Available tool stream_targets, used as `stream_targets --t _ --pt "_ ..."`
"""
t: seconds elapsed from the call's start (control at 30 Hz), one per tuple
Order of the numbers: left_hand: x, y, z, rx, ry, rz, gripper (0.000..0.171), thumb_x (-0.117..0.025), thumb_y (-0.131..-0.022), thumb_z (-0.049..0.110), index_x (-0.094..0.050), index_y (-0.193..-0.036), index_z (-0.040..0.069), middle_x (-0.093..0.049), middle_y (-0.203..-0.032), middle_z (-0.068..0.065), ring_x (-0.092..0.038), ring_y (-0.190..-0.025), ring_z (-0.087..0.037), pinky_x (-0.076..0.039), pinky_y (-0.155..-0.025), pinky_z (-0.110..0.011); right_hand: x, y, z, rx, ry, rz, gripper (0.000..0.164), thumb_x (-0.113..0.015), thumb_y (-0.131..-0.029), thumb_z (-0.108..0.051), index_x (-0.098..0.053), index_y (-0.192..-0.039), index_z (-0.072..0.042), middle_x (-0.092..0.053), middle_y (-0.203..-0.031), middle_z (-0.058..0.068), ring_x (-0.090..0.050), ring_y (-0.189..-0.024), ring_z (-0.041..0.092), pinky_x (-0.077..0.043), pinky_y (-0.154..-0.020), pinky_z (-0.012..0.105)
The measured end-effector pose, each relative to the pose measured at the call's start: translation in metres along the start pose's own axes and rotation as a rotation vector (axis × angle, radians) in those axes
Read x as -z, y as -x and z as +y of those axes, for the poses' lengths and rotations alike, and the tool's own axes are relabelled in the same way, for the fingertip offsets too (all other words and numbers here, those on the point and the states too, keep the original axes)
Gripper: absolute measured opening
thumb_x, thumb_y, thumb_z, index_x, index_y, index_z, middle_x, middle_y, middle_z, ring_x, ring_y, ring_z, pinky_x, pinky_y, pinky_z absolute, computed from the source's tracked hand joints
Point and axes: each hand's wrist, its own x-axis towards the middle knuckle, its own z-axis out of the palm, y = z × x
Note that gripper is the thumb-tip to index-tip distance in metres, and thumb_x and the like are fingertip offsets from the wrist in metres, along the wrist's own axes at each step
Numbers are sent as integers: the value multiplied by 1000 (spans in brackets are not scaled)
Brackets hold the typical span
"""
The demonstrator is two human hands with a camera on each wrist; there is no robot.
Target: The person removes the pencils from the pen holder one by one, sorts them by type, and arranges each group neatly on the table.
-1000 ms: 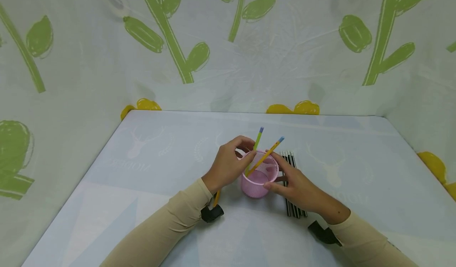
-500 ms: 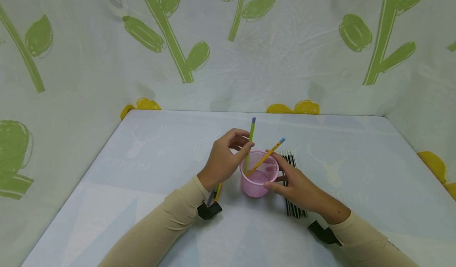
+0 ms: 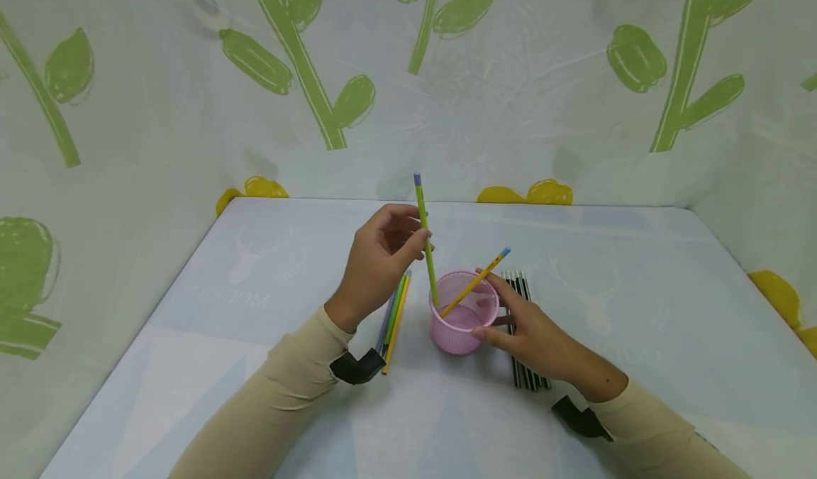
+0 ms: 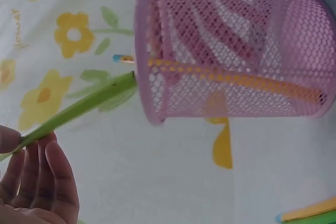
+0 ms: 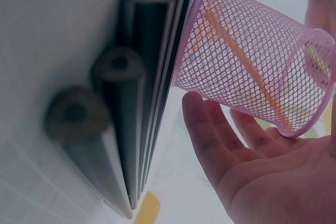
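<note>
My left hand (image 3: 375,260) pinches a light green pencil (image 3: 422,204) between thumb and fingers, purple end up. The pencil stands nearly upright, its lower end right at the left rim of a pink mesh pencil cup (image 3: 454,338). In the left wrist view, that green pencil (image 4: 86,103) overlaps the cup only at its rim. Around the cup's right side my right hand (image 3: 539,337) holds it, thumb in front and fingers behind. A yellow pencil (image 3: 493,264) with a blue end leans inside the cup, also visible through the mesh.
Left of the cup lie a few pencils, among them a yellow one (image 3: 397,323) and a green one beside it. A row of several black pencils (image 3: 527,376) lies right of the cup, partly under my right hand. Patterned cloth walls surround the table (image 3: 306,252).
My left hand has moved up and to the left, drawing the green pencil up out of the cup. The pencils at left have come into view. The right hand stays put.
</note>
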Motion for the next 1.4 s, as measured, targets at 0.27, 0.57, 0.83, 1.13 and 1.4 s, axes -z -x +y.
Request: stream_targets --t 0.27,0.57,0.83,1.13,1.4 --pt "18 -8 -2 47 40 26 34 -63 -95 7 -56 -129 1 -67 -100 -18 -70 -80 -14 -62 -71 -35 0 1 0 -1 -7 -5 85 -69 -95 -32 -16 -160 -14 -36 -157 16 -64 -116 33 -59 -90 38" --pt "27 -13 -16 238 74 -29 38 -67 -94 11 -57 -130 3 -67 -102 -17 -72 -80 -16 -63 -69 -40 0 0 -1 4 -1 -1 84 -69 -95 -32 -17 -159 -15 -37 -156 15 -64 -116 33 -59 -90 37" --pt "32 -16 -32 400 46 -119 41 -68 -93 11 -57 -132 10 -66 -108 -25 -71 -80 -19 -63 -68 -43 0 1 -1 -10 -5 -9 85 -68 -96 -33 -16 -160 -14 -36 -156 16 -65 -114 32 -59 -88 36" --pt "37 -17 -45 550 9 -266 59 -70 -91 8 -46 -145 15 -66 -109 -24 -69 -82 -23 -63 -69 -43 0 0 -2 6 -6 -2 84 -69 -95 -31 -17 -159 -14 -38 -155 16 -64 -116 33 -58 -89 35" --pt "44 -12 -53 602 -62 -381 68 -71 -89 6 -41 -148 23 -66 -101 -17 -68 -80 -23 -63 -70 -41 -1 1 0 -4 -10 -4 84 -68 -96 -32 -16 -160 -16 -36 -156 16 -63 -117 33 -59 -89 36"
